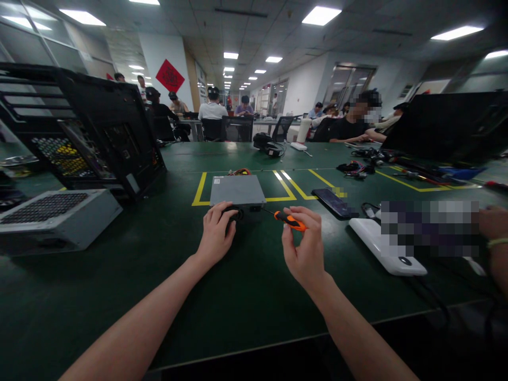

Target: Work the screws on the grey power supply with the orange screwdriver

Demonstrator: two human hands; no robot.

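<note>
A: Where was the metal box (238,190) placed? Clock centred on it.
B: It was set on the green table (254,296), straight ahead of the wearer, across a yellow tape outline (199,190). Wires (242,172) were bunched at its 12.
A: Left hand (218,230)?
B: Placed at 7. Fingers were curled at the box's near edge, close together; whether the box was pinched could not be told.
A: Right hand (305,241)?
B: Held at 4. The screwdriver (291,219) was pinched by its handle between thumb and fingers. Shaft was pointed between 9 and 10, tip seen at the box's near right corner. Contact could not be confirmed.
A: Surroundings?
B: A computer case (135,121) was stood at 10, a larger grey box (87,219) set at 9. A phone (332,202) was laid at 3; a white gadget (381,246) was seen beyond it, nearer 4. Another person's hand (492,223) was caught at 3, far out.
</note>
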